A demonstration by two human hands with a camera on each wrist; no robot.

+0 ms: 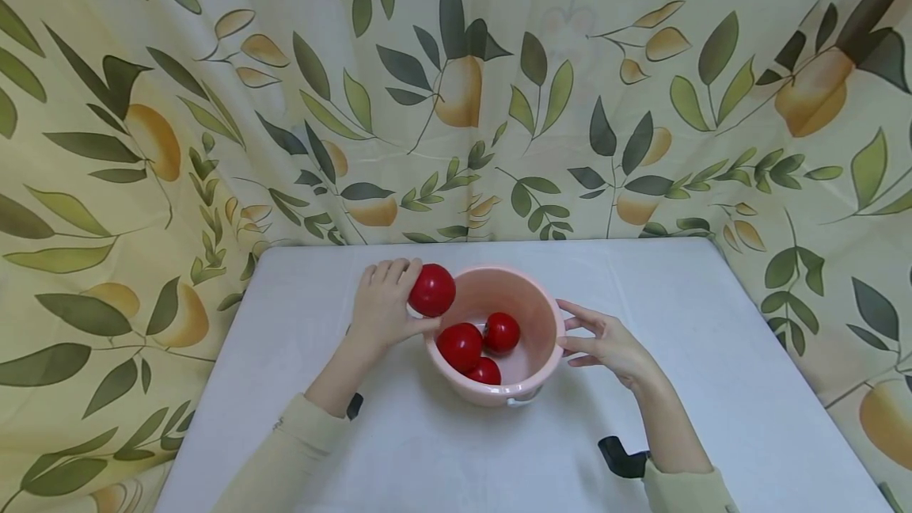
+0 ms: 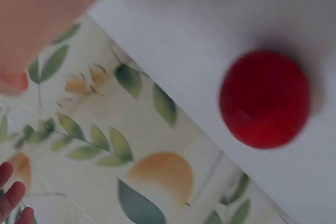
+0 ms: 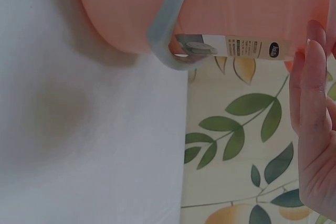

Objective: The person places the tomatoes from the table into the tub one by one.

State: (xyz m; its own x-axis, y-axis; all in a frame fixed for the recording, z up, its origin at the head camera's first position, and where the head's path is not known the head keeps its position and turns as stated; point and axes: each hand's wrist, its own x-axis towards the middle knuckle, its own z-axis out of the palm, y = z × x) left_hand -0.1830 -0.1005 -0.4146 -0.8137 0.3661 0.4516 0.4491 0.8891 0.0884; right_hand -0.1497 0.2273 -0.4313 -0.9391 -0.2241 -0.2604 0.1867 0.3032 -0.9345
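Note:
A pink bucket (image 1: 509, 291) with a pale grey handle (image 3: 160, 35) stands on the white table, several red tomatoes (image 1: 460, 347) at its bottom. Above the bucket's left rim my left hand (image 1: 385, 303) grips another tomato (image 1: 432, 290), fingers at its far side and thumb below. My right hand (image 1: 609, 347) rests its extended fingertips on the bucket's right side near the rim. Those fingers show nearly straight in the right wrist view, beside the bucket's label (image 3: 247, 46). The left wrist view has a round red tomato (image 2: 265, 99) over the white tabletop.
The white table (image 1: 456, 457) ends at a straight back edge. Behind and beside it hangs a curtain (image 1: 527, 93) printed with leaves and fruit. Dark bands sit at both wrists, the right one (image 1: 623, 459) sticking out over the table.

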